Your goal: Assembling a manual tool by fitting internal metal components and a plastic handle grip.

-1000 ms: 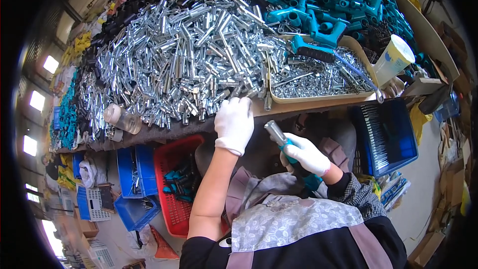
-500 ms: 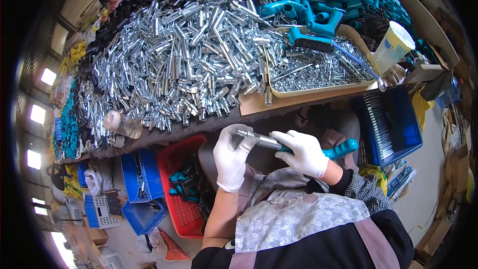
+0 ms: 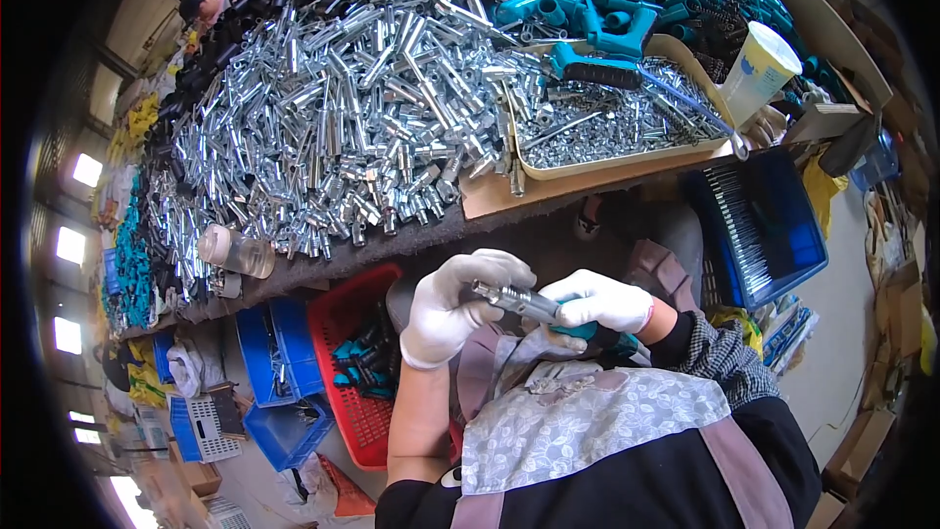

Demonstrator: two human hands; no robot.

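I hold a teal-handled tool with a silvery metal barrel (image 3: 529, 304) above my lap, its tip pointing left. White-gloved, my right hand (image 3: 605, 302) wraps round it where the barrel meets the teal part; most of the handle is hidden. My left hand (image 3: 446, 309), also gloved, is curled about the barrel's tip, thumb below and fingers above. Just beyond my hands, a heap of silvery metal parts (image 3: 333, 108) covers the bench. To its right stands a shallow tray (image 3: 578, 171) of small metal pieces, with a teal-handled brush (image 3: 597, 69) resting over its far edge.
Teal pistol-shaped bodies (image 3: 607, 10) pile up at the back. A plastic cup (image 3: 759, 69) stands right of the tray, and a bottle (image 3: 235, 250) lies at the bench's front edge. Below are a red basket (image 3: 357, 431) and blue bins (image 3: 279, 348), (image 3: 783, 269) on either side.
My right hand has drawn lower with the tool, and the teal handle has swung down out of clear sight. My left hand's fingers have come over the barrel's tip.
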